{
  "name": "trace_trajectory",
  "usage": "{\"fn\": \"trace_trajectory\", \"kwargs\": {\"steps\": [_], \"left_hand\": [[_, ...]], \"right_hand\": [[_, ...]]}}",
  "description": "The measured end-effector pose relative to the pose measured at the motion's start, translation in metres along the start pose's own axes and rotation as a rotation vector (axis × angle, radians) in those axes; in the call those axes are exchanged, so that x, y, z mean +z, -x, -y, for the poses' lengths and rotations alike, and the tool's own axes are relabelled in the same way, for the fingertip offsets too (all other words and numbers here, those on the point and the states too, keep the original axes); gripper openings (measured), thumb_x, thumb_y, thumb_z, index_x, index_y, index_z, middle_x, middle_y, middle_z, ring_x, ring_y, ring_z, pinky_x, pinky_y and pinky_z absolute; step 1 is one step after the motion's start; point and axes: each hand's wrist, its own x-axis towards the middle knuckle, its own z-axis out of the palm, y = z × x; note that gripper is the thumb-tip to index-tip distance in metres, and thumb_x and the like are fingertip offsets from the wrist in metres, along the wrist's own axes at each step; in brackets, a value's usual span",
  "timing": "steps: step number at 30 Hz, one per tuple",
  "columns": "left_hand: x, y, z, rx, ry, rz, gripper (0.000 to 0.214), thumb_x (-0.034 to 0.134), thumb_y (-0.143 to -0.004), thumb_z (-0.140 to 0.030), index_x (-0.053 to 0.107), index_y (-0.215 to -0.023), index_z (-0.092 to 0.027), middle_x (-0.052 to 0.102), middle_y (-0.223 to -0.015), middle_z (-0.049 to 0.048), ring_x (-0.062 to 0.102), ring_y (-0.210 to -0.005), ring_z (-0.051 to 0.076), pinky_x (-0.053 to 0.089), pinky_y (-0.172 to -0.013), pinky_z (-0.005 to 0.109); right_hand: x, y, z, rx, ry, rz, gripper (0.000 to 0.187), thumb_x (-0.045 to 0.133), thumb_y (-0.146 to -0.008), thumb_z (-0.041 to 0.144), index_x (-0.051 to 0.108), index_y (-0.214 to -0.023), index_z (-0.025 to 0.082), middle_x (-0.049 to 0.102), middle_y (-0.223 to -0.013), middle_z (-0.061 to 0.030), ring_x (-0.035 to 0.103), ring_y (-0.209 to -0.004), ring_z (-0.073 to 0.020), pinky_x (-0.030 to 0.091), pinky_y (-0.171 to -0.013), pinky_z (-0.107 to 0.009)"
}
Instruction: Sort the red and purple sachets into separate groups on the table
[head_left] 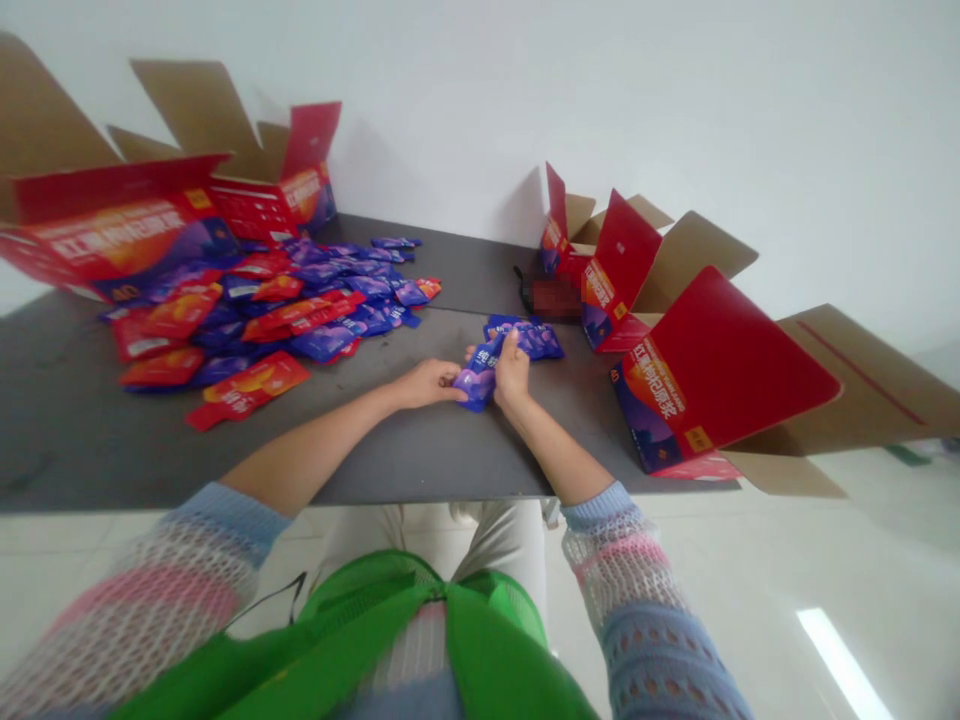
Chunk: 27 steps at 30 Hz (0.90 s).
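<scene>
Left hand: The left hand point(426, 385) is reached in from the near side. Its fingers are curled shut and are pressed on the left end of a blue foil packet point(474, 378).

Right hand: The right hand point(512, 372) is closed around the same blue foil packet. The packet is gripped from above, and its far end is partly hidden by the hand.

Held packet: The blue foil packet is held above the middle of the table, between both hands.

Next to the hands: A small bunch of blue packets point(536, 340) is laid just past the right hand.

Left of the table: A big heap of blue and red packets point(300, 305) is spread out. A red packet point(247, 390) is left at its near edge.

Table: The gray table point(457, 265) is set against a white wall point(675, 100).

Boxes: Red cardboard boxes point(112, 225) are stood at the far left, with brown flaps opened up. More red cardboard boxes point(720, 360) are stood on the right.

Blurred thing: A dark blurred thing point(551, 300) is seen near the right boxes. What it is cannot be told.

Person: Striped knit sleeves point(645, 590) are worn on both arms. A green cloth point(442, 640) is seen on the person's front.
</scene>
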Motion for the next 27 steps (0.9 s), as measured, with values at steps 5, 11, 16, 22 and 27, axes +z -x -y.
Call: {"fn": "trace_trajectory", "kwargs": {"steps": [5,11,16,22,27], "left_hand": [[-0.01,-0.006,0.015,-0.054,0.014,-0.494,0.04,0.077,-0.068,-0.052,0.065,-0.079,-0.015,0.064,-0.068,0.0022,0.053,-0.061,0.014,0.041,-0.061,0.026],[-0.016,-0.011,0.028,-0.088,0.102,-0.622,0.04,0.076,-0.065,-0.051,0.058,-0.077,-0.017,0.057,-0.063,-0.0015,0.049,-0.056,0.012,0.037,-0.058,0.025],[-0.013,-0.012,0.03,-0.048,0.108,-0.664,0.039,0.075,-0.068,-0.048,0.05,-0.075,-0.019,0.053,-0.064,-0.003,0.049,-0.058,0.011,0.037,-0.058,0.024],[-0.004,-0.015,0.023,-0.024,0.192,-0.627,0.046,0.079,-0.067,-0.051,0.047,-0.073,-0.019,0.052,-0.063,-0.0038,0.048,-0.057,0.01,0.039,-0.058,0.023],[-0.003,-0.011,0.01,-0.09,0.269,-0.51,0.048,0.08,-0.068,-0.054,0.048,-0.076,-0.018,0.055,-0.065,-0.0028,0.047,-0.054,0.009,0.034,-0.045,0.019]], "right_hand": [[0.003,0.003,0.009,0.104,-0.154,-0.032,0.067,0.033,-0.093,0.074,0.061,-0.114,0.017,0.074,-0.098,-0.0112,0.073,-0.085,-0.0207,0.06,-0.074,-0.033],[0.016,0.015,0.0,0.135,-0.131,0.171,0.05,0.066,-0.083,0.055,0.054,-0.117,0.021,0.072,-0.104,-0.0051,0.07,-0.088,-0.0145,0.057,-0.074,-0.026],[0.022,0.02,-0.017,0.149,0.014,0.344,0.033,0.076,-0.077,0.041,0.053,-0.091,0.021,0.065,-0.067,0.0046,0.059,-0.053,-0.0101,0.048,-0.054,-0.02],[0.005,0.004,-0.023,0.023,0.359,0.267,0.035,0.049,-0.096,0.043,0.049,-0.068,0.022,0.043,-0.042,0.0085,0.042,-0.039,-0.0096,0.03,-0.047,-0.02],[-0.002,-0.001,-0.003,-0.148,0.49,0.285,0.034,0.053,-0.091,0.034,0.049,-0.061,0.02,0.042,-0.051,0.0066,0.04,-0.051,-0.0105,0.026,-0.054,-0.023]]}}
